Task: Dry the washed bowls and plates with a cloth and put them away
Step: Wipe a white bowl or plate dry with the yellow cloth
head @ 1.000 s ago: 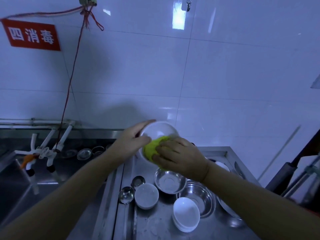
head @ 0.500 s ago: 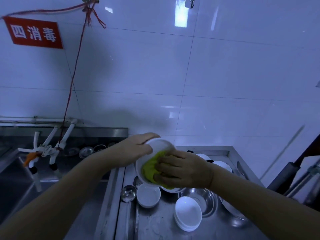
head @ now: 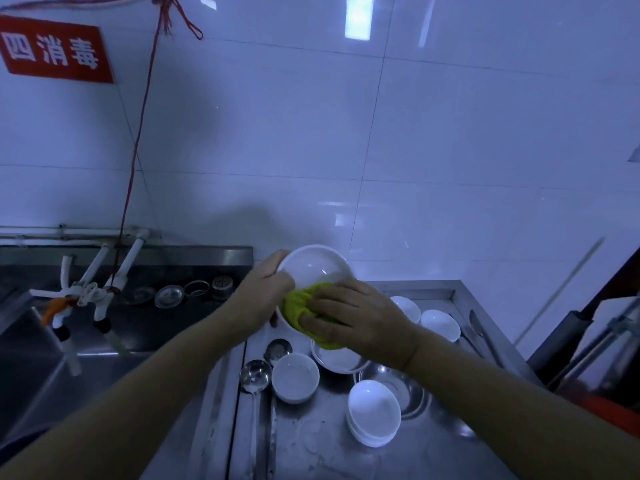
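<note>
Since half a second ago, bowl [head: 313, 268] tipped up more, more of its white hollow bared toward the camera, cloth [head: 301, 304] slid down to the lower rim. Held in the air over the back left part of the steel surface [head: 311, 455], just in front of the tiled wall [head: 381, 150]. Left hand [head: 261, 294] clamped on the bowl's left rim, thumb over the edge. Right hand [head: 353, 315] closed on the yellow-green cloth, pressing it against the bowl's lower inside; both hands close together, almost touching. Below them on the surface: a white dish [head: 337, 358] partly hidden under the right wrist, a small white bowl [head: 295, 375] just left of it, a ladle [head: 255, 375] beside that near the left edge, its handle running toward the front edge, and a second ladle head [head: 278, 349] just behind. A stack of white bowls [head: 373, 414] toward the front, resting against a steel bowl [head: 405, 389]. Two more white bowls [head: 440, 323] toward the back right corner, with a spoon [head: 476, 323] lying along the right edge. Left of the surface, a dark sink [head: 41, 358] with white taps [head: 90, 292] over it and a few strainers [head: 169, 295] on its back ledge. On the wall, a red sign [head: 52, 50] at upper left and a red cord [head: 138, 133] hanging down toward the taps.
</note>
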{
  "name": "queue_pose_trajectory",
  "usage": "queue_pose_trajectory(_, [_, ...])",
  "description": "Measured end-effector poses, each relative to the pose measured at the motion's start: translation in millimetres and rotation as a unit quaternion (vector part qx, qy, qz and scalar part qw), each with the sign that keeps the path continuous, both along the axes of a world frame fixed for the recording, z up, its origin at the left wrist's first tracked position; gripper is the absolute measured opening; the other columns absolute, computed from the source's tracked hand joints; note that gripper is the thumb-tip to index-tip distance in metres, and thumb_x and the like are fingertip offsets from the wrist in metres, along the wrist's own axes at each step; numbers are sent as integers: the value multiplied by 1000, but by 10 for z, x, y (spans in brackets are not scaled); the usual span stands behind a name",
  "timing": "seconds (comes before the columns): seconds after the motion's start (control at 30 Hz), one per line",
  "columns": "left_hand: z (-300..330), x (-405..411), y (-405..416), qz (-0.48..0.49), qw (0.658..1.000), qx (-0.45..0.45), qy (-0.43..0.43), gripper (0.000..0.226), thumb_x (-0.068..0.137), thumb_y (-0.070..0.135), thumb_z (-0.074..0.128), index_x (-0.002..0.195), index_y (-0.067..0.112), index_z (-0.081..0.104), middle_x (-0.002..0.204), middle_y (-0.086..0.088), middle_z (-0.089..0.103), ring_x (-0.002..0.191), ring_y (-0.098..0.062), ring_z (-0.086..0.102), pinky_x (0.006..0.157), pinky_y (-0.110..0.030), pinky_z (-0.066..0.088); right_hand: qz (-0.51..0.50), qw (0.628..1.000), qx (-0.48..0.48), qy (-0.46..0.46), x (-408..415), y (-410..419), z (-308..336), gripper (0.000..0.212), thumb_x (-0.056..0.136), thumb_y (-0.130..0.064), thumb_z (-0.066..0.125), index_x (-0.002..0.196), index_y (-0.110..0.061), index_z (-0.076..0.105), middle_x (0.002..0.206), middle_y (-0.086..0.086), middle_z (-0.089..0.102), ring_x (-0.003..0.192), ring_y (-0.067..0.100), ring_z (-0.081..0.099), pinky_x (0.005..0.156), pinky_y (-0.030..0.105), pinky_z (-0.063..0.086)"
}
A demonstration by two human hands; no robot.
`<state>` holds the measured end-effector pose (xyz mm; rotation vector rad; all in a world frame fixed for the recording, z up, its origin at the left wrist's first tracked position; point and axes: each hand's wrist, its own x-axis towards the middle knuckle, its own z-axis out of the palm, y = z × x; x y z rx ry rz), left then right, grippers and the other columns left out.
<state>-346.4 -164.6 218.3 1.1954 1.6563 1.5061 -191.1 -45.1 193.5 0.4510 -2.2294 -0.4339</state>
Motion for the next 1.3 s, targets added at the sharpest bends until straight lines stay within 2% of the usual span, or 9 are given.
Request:
queue_pose_trajectory(0.2, [105,-175,3,-119,982,-143,37,36,80,22,53,113,33,60,115,-5,63,100,-21,62,79,-33,49,30,995,68,-69,51,50,55,10,91,-11,66,90,-13,76,90,8,71,84,25,67,82,37,51])
queue_pose_trajectory(0.3, [74,-167,-71,-45,956,-115,266,53,90,29,53,141,28,35,141,5,39,124,-6,36,98,-24,31,-12,998,13,-63,105,21,12,12,92,-13,65,93,-14,76,90,6,71,86,25,67,84,35,51])
queue_pose_trajectory(0.5, [51,101,-374,-13,688,54,723,20,68,25,68,89,22,67,92,3,66,98,-21,61,91,-36,47,-70,987,-84,-119,263,-18,0,19,86,-13,68,103,-11,74,101,6,72,92,24,68,85,36,51])
queue_pose_trajectory(0.63, [38,105,-306,-75,644,76,757,13,64,16,72,74,21,67,77,4,67,80,-16,65,100,-33,44,-59,976,-146,-150,302,-47,38,27,80,-9,77,106,-7,73,105,8,71,98,26,66,86,42,52])
queue_pose_trajectory(0.77, [-10,17,-346,-103,751,39,651,15,69,26,76,73,24,62,71,11,62,67,-8,59,68,-18,45,-49,979,-171,-96,371,-1,50,29,91,-20,60,113,-3,69,120,13,65,117,29,57,101,42,44])
queue_pose_trajectory(0.87, [-117,-4,-391,-91,939,-10,332,11,84,22,68,78,13,64,72,-5,62,65,-1,53,61,-18,41,-84,957,-277,-5,456,81,15,34,89,-22,61,117,-3,64,126,9,57,123,25,48,109,31,35])
queue_pose_trajectory(0.93, [-176,41,-390,-92,993,-37,67,14,83,16,67,83,3,64,77,-20,63,69,-16,58,64,-25,46,-115,926,-353,68,456,84,-13,41,82,-18,71,120,-8,60,127,2,55,122,21,48,109,24,33])
queue_pose_trajectory(1.13, [-211,387,-157,-48,964,48,-255,16,79,14,65,92,5,67,89,-21,67,78,-27,61,72,-34,43,-115,918,-372,72,179,-178,-107,57,88,-52,53,128,-12,57,141,10,43,132,29,36,110,38,29])
queue_pose_trajectory(1.3, [-95,478,-37,-66,946,101,-300,27,79,12,57,100,0,67,99,-20,69,86,-24,66,75,-29,55,-156,938,-284,123,108,-340,-157,38,100,-44,35,126,-25,56,143,5,45,131,32,37,102,51,33])
